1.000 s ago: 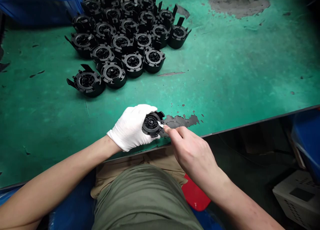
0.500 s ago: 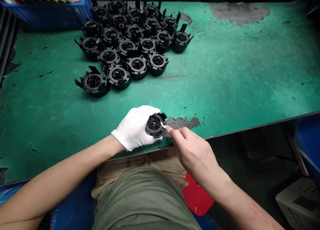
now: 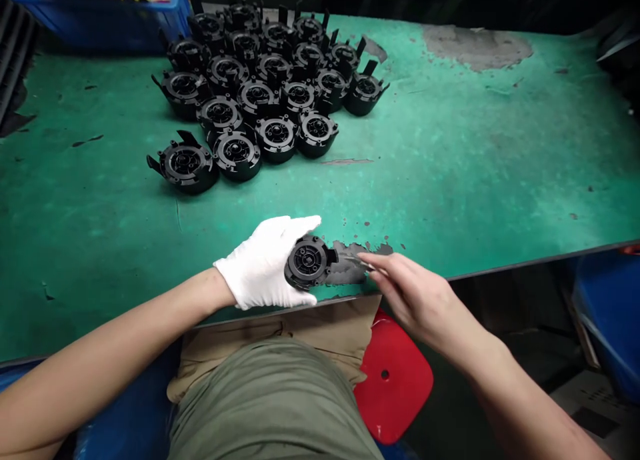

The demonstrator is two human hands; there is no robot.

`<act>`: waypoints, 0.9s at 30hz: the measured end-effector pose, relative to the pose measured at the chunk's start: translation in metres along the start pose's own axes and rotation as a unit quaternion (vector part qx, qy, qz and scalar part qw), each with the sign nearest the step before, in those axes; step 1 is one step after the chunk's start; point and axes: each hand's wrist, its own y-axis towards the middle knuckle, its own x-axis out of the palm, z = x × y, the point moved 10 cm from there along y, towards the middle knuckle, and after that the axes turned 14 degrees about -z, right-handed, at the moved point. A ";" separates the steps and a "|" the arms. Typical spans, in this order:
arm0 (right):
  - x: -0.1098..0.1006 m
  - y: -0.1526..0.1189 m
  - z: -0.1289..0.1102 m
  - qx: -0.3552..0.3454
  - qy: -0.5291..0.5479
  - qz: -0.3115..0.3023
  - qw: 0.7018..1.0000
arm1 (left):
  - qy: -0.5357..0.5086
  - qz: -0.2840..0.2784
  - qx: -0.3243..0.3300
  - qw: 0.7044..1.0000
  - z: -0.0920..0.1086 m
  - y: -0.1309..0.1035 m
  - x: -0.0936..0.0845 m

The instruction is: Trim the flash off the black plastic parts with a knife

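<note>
A round black plastic part [image 3: 309,260] with a ribbed face rests against the palm of my left hand [image 3: 270,263], which wears a white glove. The gloved thumb and fingers spread around its left side. My right hand [image 3: 407,283], bare, pinches a thin, pale, blade-like tool [image 3: 367,265] just right of the part. The tool's tip points left, apart from the part's face. Several similar black parts [image 3: 237,152] stand grouped on the green table [image 3: 450,180], some with upright tabs.
A blue bin [image 3: 115,23] with printed sheets sits at the back left. Dark worn patches mark the table top, one beneath my hands. Below the front edge are a red stool [image 3: 400,387] and, at the right, a blue container [image 3: 607,307].
My right hand has drawn back to the right, taking the tool off the part's face. The black part has turned in my left hand, whose fingers have spread wider.
</note>
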 end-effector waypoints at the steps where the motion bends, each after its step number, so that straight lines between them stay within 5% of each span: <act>1: 0.007 0.000 -0.003 -0.008 0.006 -0.013 1.000 | 0.007 0.011 -0.006 1.000 0.001 0.000 -0.001; 9: 0.030 0.004 -0.038 0.034 -0.242 0.029 0.969 | -0.013 -0.025 -0.061 0.998 0.002 0.013 0.003; 14: 0.033 0.007 -0.046 0.050 -0.281 0.024 0.958 | -0.013 0.034 -0.056 0.998 0.001 0.005 -0.002; 18: 0.024 0.004 -0.037 0.005 -0.198 0.012 0.980 | -0.019 0.069 -0.001 0.997 0.008 -0.001 -0.007; 21: 0.013 0.004 -0.020 -0.025 -0.126 0.002 0.992 | -0.013 0.041 0.031 0.999 0.013 0.001 -0.004; 27: 0.005 0.026 -0.006 -0.088 -0.248 -0.052 0.963 | 0.008 -0.001 0.002 1.000 0.008 0.008 0.002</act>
